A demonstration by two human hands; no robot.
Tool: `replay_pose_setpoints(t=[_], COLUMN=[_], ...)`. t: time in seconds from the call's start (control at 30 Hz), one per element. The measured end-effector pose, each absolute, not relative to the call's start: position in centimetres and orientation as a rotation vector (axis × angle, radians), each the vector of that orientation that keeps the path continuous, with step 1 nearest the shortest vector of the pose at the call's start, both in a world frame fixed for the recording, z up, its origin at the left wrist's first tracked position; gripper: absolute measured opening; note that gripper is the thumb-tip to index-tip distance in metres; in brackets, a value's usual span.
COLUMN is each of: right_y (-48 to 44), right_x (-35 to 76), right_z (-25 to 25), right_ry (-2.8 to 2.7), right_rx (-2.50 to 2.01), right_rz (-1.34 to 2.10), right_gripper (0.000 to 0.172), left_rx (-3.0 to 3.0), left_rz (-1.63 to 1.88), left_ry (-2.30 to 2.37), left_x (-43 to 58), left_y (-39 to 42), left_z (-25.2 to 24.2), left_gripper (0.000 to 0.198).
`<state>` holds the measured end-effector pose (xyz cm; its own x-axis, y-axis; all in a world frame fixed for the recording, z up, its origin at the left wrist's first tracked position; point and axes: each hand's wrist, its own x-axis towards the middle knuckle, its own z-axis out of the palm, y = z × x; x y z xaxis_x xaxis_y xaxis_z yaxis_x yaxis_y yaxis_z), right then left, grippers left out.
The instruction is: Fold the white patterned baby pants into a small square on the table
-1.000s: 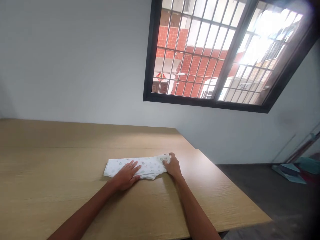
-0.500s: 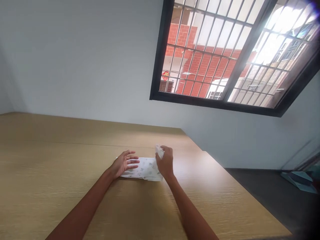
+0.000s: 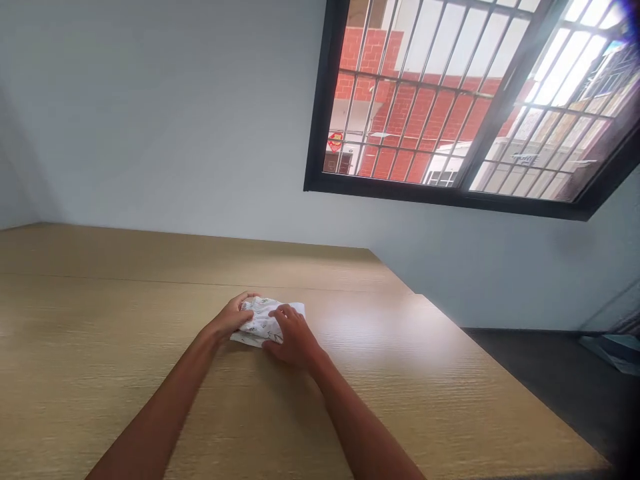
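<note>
A small white cloth with a faint printed pattern [image 3: 265,319] lies folded into a compact bundle on the wooden table [image 3: 125,347]. My left hand [image 3: 229,322] curls round the cloth's left end, fingers hooked over its far edge. My right hand [image 3: 293,338] rests on the cloth's right half, fingers bent and pressing down on the folded layer. Both hands touch the cloth, which is partly hidden beneath them.
The table runs back to a pale wall. Its right edge drops to a dark floor [image 3: 540,373]. A black-framed barred window [image 3: 470,100] sits high on the right. Something teal [image 3: 613,350] lies on the floor at the far right.
My right hand carried the cloth's right end up and over to the left, folding the long strip into a short bundle. My left hand went from lying flat to curling round the left end.
</note>
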<state>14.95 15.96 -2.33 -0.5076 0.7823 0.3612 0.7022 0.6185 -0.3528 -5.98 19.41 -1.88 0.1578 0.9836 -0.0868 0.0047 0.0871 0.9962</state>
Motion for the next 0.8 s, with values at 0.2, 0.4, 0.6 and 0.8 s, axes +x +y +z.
replay_pose_setpoints(t=[0.2, 0.4, 0.6, 0.8], right_y=[16.2, 16.1, 16.4, 16.4], right_x=[15.4, 15.6, 16.0, 16.1], right_z=[-1.5, -1.4, -1.4, -1.5], right_ry=[-2.505, -2.537, -2.473, -2.460], right_rx=[-1.107, -1.097, -1.079, -1.084], right_rz=[0.221, 0.264, 0.350, 0.357], right_gripper=[0.030, 0.029, 0.026, 0.029], left_rx=[1.529, 1.792, 1.768, 1.870], left_rz=[0.968, 0.990, 1.034, 1.219], left_ry=[1.366, 1.623, 1.562, 1.452], left_x=[-6.7, -5.8, -5.1, -5.8], left_y=[19.8, 20.8, 21.4, 21.6], left_z=[-2.4, -4.1, -4.8, -4.9], left_gripper=[0.054, 0.026, 0.015, 0.033])
